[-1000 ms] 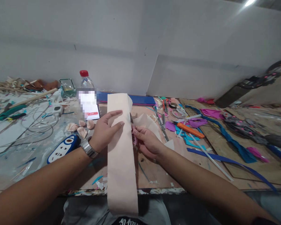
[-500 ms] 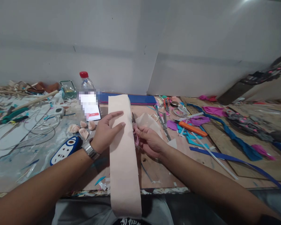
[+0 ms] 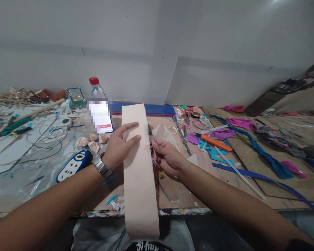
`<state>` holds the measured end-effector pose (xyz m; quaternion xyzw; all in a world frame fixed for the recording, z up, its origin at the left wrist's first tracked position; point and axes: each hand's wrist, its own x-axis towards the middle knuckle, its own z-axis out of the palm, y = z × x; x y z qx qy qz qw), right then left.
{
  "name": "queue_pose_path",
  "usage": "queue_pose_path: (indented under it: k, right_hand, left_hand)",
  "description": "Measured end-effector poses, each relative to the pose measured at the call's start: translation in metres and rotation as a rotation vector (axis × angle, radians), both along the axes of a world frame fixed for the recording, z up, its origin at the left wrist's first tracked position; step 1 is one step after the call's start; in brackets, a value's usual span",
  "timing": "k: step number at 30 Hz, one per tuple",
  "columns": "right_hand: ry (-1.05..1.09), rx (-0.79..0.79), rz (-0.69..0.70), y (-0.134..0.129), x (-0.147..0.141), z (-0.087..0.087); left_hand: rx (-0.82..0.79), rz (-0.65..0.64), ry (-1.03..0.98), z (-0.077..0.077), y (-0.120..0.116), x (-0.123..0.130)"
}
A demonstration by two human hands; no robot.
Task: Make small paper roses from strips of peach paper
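Note:
A long folded strip of pale peach crepe paper (image 3: 140,195) runs from the table top down over the near edge towards my lap. My left hand (image 3: 120,143) grips its left side, thumb and index finger lying across the top; the other fingers are hidden. In my right hand (image 3: 167,155) is a pair of scissors (image 3: 153,153) with pink handles, closed in the fingers. Their dark blades point away from me along the strip's right edge. Whether paper lies between the blades I cannot tell. A loose pale paper piece (image 3: 161,134) lies just beyond my right hand.
Left of the strip lie crumpled peach pieces (image 3: 94,146), a blue-and-white power strip (image 3: 73,165) and a lit phone (image 3: 102,118) against a bottle (image 3: 95,87). At right are an orange cutter (image 3: 216,142), tweezers (image 3: 183,137), coloured scraps and a blue ribbon (image 3: 261,179).
My right hand and the scissors have shifted very slightly to the right. The left hand keeps its hold on the paper, and the view has moved a little.

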<state>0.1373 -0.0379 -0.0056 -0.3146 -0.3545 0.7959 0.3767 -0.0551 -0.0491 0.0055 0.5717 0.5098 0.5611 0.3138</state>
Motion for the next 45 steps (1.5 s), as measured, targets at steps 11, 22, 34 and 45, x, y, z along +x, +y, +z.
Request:
queue_pose_path:
  k: [11,22,34,45]
  right_hand:
    - [0.073,-0.073,-0.014,-0.006,-0.001,0.007]
    - [-0.074,-0.201,-0.087,-0.015,-0.008,0.010]
    - [-0.039,-0.289,-0.087,-0.019,-0.008,0.008]
    - [0.032,0.002,-0.034,-0.015,-0.007,-0.006]
  left_hand:
    - [-0.014,-0.004,0.006,0.000,-0.002,0.000]
    - [0.008,-0.024,0.032,-0.001,-0.006,0.004]
    - [0.002,-0.061,0.048,-0.007,-0.009,0.007]
    - [0.015,-0.042,0.060,-0.005,-0.009,0.005]
